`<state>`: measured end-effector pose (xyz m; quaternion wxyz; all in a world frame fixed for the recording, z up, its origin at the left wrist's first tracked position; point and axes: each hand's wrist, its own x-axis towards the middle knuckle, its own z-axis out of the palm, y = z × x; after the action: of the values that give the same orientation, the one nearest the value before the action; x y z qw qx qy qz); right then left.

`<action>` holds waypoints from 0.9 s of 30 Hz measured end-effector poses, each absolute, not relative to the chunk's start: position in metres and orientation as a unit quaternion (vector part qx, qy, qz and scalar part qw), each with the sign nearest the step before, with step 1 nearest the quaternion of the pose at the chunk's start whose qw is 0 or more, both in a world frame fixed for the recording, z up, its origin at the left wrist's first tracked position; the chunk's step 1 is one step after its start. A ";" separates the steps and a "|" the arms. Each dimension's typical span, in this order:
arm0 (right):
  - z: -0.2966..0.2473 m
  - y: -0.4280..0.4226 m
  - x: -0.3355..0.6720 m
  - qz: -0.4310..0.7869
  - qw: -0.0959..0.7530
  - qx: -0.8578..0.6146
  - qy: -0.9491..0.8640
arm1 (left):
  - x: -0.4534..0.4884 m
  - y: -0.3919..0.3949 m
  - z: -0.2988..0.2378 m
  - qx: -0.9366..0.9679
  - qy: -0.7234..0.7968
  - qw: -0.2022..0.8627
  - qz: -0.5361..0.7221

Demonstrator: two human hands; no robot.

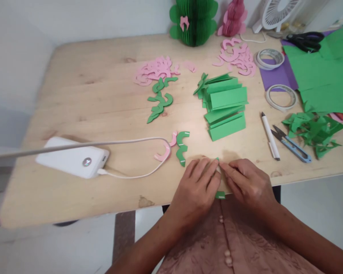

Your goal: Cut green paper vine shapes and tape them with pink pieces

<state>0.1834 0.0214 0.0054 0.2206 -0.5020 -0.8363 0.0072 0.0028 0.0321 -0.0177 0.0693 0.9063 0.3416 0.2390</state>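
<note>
At the table's front edge, my left hand (201,182) presses its curled fingers on a curved green paper piece (220,195). Most of that piece is hidden; its lower end shows a short white strip, and a green tip pokes out above the fingers. Close beside it, my right hand (247,180) is closed in a pinch at the piece's upper end; what its fingertips hold is hidden. Just left of my hands lies a wavy green paper cutout (181,148) with small white strips. A pink wavy cutout (173,139) touches or nearly touches it.
A white power bank (71,156) with a looping cable lies left. Behind are pink cutouts (156,69), green cutouts (160,101) and folded green strips (227,101). To the right are a pen (270,135), blue snips (293,144), tape rolls (281,97) and green scraps (314,129).
</note>
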 end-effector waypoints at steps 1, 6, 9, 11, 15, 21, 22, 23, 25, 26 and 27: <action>0.006 0.021 0.183 0.006 0.215 -0.503 -0.837 | 0.003 0.032 -0.018 0.906 0.342 0.070 0.241; 0.006 0.021 0.184 -0.008 0.190 -0.512 -0.838 | 0.003 0.032 -0.018 0.905 0.342 0.076 0.243; 0.005 0.020 0.185 -0.003 0.203 -0.510 -0.836 | 0.003 0.032 -0.018 0.903 0.344 0.078 0.243; 0.005 0.020 0.185 0.001 0.208 -0.509 -0.835 | 0.003 0.032 -0.017 0.903 0.345 0.078 0.242; 0.005 0.020 0.184 -0.009 0.188 -0.508 -0.840 | 0.003 0.032 -0.018 0.903 0.343 0.081 0.243; 0.003 0.019 0.186 -0.001 0.197 -0.511 -0.837 | 0.002 0.030 -0.022 0.898 0.345 0.090 0.259; 0.003 0.018 0.186 0.003 0.204 -0.510 -0.836 | 0.001 0.030 -0.023 0.897 0.346 0.092 0.262; 0.002 0.018 0.187 0.005 0.211 -0.509 -0.835 | 0.001 0.030 -0.023 0.896 0.346 0.091 0.264; 0.002 0.017 0.187 0.006 0.223 -0.504 -0.835 | 0.001 0.030 -0.023 0.896 0.345 0.082 0.269; 0.001 0.017 0.186 0.005 0.225 -0.500 -0.836 | 0.002 0.030 -0.023 0.896 0.343 0.077 0.272; 0.001 0.018 0.186 0.003 0.223 -0.495 -0.840 | 0.002 0.030 -0.022 0.896 0.341 0.072 0.274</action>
<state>0.1860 0.0178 0.0014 0.2235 -0.4952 -0.8395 0.0033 0.0018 0.0302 -0.0220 0.0722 0.8962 0.3415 0.2738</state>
